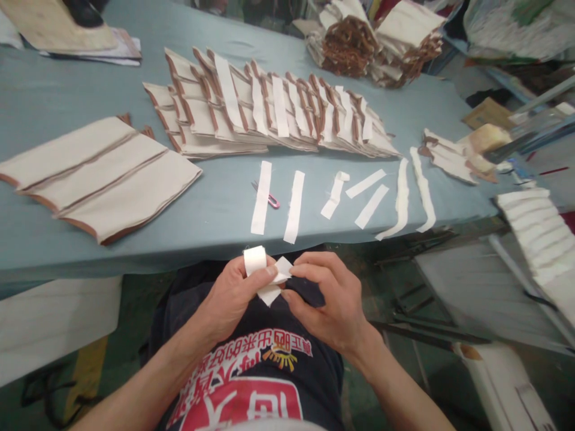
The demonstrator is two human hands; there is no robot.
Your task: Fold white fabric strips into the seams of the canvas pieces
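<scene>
My left hand (pixel 238 290) pinches a white fabric strip (pixel 256 261) between thumb and fingers, just in front of the table edge. The strip loops over the left fingers, and its folded ends stick out past the thumb. At those ends my right hand (pixel 327 293) has its index finger and thumb tips on the fabric. On the table beyond, two flat white strips (pixel 294 206) lie side by side. Pink-handled thread snips (pixel 272 200) are partly under the left one. More white strips, some curled or wavy, lie to their right.
Overlapping cream fabric panels with brown edging (pixel 202 120) spread across the blue-covered table (pixel 215 203). A separate stack of panels (pixel 108 173) lies left. Bundled pieces (pixel 350 45) stand at the back right. A metal frame (pixel 543 90) is at the right edge.
</scene>
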